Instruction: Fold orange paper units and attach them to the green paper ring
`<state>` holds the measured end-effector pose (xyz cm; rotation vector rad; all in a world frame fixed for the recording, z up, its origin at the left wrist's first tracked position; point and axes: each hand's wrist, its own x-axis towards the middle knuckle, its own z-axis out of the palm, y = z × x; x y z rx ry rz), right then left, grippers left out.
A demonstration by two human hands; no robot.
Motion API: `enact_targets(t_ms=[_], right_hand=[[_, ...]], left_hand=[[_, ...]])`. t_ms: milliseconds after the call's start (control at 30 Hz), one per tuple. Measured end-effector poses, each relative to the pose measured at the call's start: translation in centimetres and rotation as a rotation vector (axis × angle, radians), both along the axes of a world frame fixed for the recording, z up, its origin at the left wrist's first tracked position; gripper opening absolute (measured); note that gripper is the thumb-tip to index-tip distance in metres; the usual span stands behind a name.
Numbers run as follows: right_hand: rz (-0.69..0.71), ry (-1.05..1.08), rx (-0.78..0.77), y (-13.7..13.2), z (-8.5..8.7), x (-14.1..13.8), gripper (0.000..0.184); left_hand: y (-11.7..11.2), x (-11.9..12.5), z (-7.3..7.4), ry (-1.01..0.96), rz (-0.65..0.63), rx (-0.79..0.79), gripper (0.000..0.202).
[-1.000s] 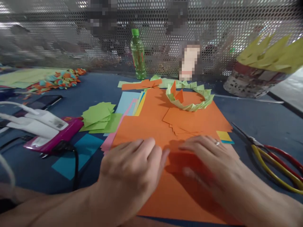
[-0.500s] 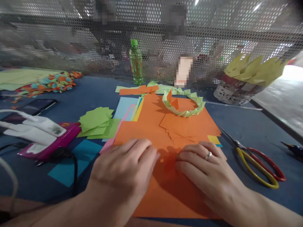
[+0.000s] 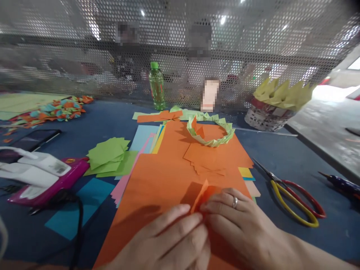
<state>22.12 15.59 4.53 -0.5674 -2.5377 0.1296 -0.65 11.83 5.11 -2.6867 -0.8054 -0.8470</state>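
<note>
A small piece of orange paper (image 3: pixel 201 195), partly folded up on edge, stands between my hands over a large orange sheet (image 3: pixel 146 180). My left hand (image 3: pixel 171 240) has its fingertips pinched at the near left side of this piece. From the right, my right hand (image 3: pixel 239 215), with a ring on one finger, grips its other side; the fingers cover much of the paper. Just beyond lie several small orange squares (image 3: pixel 205 159). A ring of folded light green paper (image 3: pixel 210 140) rests behind them.
Scissors (image 3: pixel 292 198) lie at the right, near a dark pointed tool (image 3: pixel 337 183). Green squares (image 3: pixel 108 153), a blue sheet (image 3: pixel 81 206) and a magenta power strip (image 3: pixel 50 183) are left. A bottle (image 3: pixel 156 88) and a yellow-spiked paper basket (image 3: pixel 277 105) stand by the perforated screen (image 3: pixel 174 22).
My hands have come together, the left moving right and nearer to me. The small orange paper now stands up between them. The view has tilted up slightly.
</note>
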Motion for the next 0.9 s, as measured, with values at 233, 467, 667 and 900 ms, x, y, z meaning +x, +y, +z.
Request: enact_targets(t_ms=[233, 467, 667, 900], right_hand=[[-0.098, -0.049, -0.09, 3.5, 2.3, 1.9, 0.035], [-0.585, -0.431, 0.104, 15.3, 4.1, 4.5, 0.035], [-0.561, -0.566, 0.141, 16.8, 2.9, 3.9, 0.017], [-0.68, -0.612, 0.223, 15.4, 3.1, 6.2, 0.02]], left_hand=[[1.2, -0.1, -0.8, 0.086, 0.033, -0.059, 0.031], [1.1, 0.3, -1.7, 0.133, 0.053, -0.027, 0.028], [1.7, -0.1, -1.5, 0.148, 0.014, 0.013, 0.019], [1.8, -0.5, -2.6, 0.074, 0.005, 0.043, 0.026]])
